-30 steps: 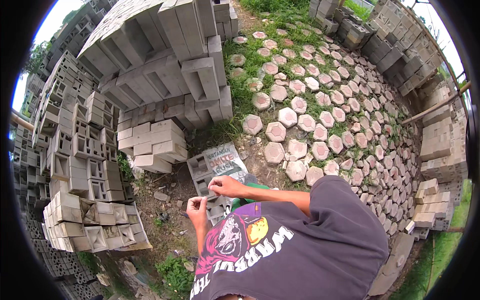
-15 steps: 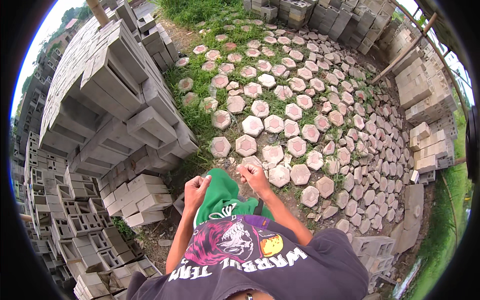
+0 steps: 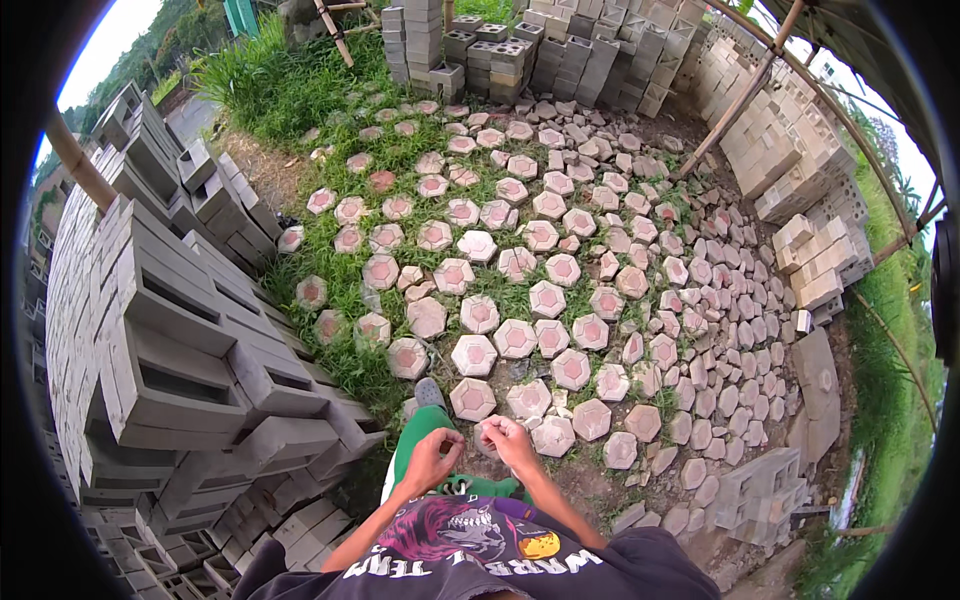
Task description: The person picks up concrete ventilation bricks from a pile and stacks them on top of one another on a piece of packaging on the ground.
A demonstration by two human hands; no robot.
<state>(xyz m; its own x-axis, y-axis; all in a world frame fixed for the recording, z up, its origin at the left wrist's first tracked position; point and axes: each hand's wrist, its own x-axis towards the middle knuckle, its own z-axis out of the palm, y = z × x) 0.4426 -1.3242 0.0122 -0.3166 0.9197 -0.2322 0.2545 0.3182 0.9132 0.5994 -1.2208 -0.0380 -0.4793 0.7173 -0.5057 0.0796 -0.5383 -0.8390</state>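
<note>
My left hand [image 3: 436, 457] is closed, its fingers curled in with the thumb against them, in front of my body above my green trousers [image 3: 415, 440]. Close beside it, a small gap away, my right hand [image 3: 508, 444] is also closed, thumb pressed to the fingers. Anything held in either hand is hidden or too small to make out. Beyond my hands, a grey shoe [image 3: 429, 392] shows at the end of one leg. The nearest hexagonal paving block [image 3: 472, 399], pale with a pinkish middle, lies on the ground past the right hand, untouched.
Many more hexagonal blocks [image 3: 571, 369] spread over grass and dirt ahead. Tall stacks of grey hollow blocks [image 3: 190, 330] rise close on the left, with more stacks [image 3: 575, 70] at the back. A slanting wooden pole [image 3: 735, 95] and block piles [image 3: 825, 265] stand at the right.
The view has lifted and shifted, so more of the far grass and stacks shows. My shoe has come into sight ahead. Both hands stay closed, now lower in the picture and nearer each other.
</note>
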